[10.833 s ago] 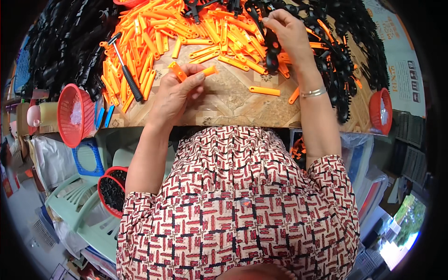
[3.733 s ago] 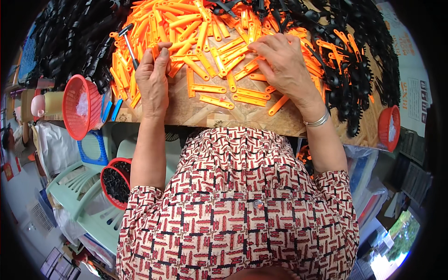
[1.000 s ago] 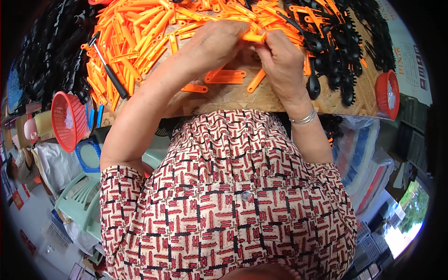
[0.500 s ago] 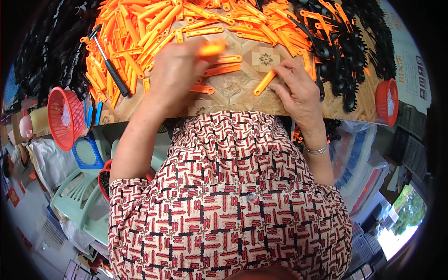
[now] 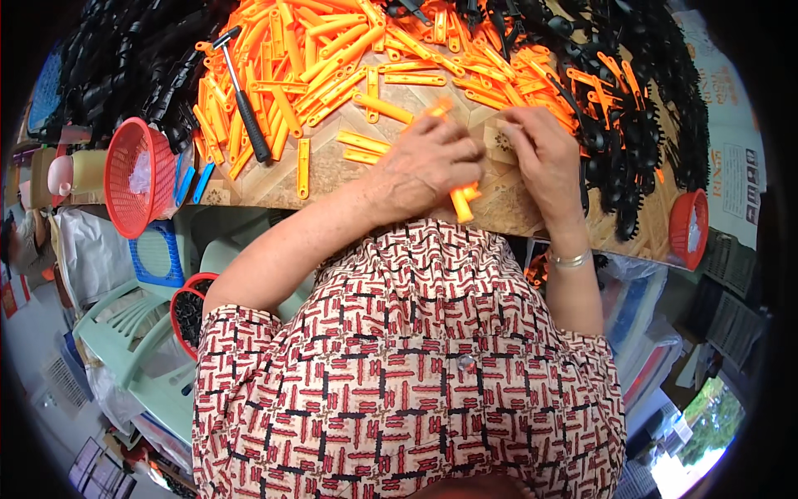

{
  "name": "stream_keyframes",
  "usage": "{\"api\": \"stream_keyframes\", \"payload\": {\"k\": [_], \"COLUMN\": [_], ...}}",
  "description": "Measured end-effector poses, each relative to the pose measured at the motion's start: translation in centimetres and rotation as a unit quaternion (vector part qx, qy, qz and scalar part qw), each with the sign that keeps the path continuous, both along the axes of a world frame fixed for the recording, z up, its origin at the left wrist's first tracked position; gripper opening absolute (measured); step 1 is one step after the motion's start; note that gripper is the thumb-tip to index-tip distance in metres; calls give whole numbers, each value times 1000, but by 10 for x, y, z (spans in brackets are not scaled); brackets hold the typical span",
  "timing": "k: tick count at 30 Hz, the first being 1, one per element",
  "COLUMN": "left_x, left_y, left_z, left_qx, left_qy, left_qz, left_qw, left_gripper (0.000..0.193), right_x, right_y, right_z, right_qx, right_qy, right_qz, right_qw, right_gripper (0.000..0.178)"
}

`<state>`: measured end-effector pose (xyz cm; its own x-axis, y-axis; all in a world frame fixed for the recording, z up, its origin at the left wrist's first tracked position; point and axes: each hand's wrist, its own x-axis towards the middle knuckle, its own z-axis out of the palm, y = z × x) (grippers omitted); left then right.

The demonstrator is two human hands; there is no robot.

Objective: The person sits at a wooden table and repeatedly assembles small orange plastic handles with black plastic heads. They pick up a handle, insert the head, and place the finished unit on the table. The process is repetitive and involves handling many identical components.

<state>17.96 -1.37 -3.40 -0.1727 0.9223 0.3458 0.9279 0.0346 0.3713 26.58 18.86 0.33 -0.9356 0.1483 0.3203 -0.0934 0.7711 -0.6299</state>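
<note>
While a large orange heap (image 5: 332, 58) lies loose, the left hand (image 5: 428, 162) grips more

Because loose pieces outnumber those handled at this moment, the work looks far from finished. The left hand reaches across the front of the tabletop (image 5: 266, 193), its fingers closed around at least one orange piece (image 5: 462, 206); one end sticks out below the hand, and blurred orange shows above the knuckles, so the exact count cannot be told. The right hand (image 5: 544, 170) is just beside it, over the tabletop, fingers half curled and slightly parted, with nothing visible between them.

Near the left hand, a pair of orange pieces (image 5: 363, 147) lies apart from the main heap, and a single orange piece (image 5: 303, 169) lies alone farther left. Whether these count as sorted is unclear.

On the right, black toothed parts (image 5: 613, 150) lie piled with some orange pieces among them; this may be work already done, though whether they are joined cannot be told. At the left, a hammer (image 5: 247, 125) rests against the heap, held by neither hand.
</note>
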Motion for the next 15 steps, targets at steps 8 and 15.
{"api": "stream_keyframes", "payload": {"k": [8,15], "left_x": [-71,-96], "left_y": [-35,-44], "left_z": [-2,-7], "left_qx": [24,45], "left_qy": [21,56], "left_qz": [163,266], "left_qw": [986,961], "left_gripper": [40,44], "right_x": [-123,-175], "right_y": [-12,-29], "right_z": [-36,8], "right_qx": [233,274], "right_qy": [134,177], "right_qz": [85,36], "right_qw": [960,945], "right_gripper": [25,35]}}
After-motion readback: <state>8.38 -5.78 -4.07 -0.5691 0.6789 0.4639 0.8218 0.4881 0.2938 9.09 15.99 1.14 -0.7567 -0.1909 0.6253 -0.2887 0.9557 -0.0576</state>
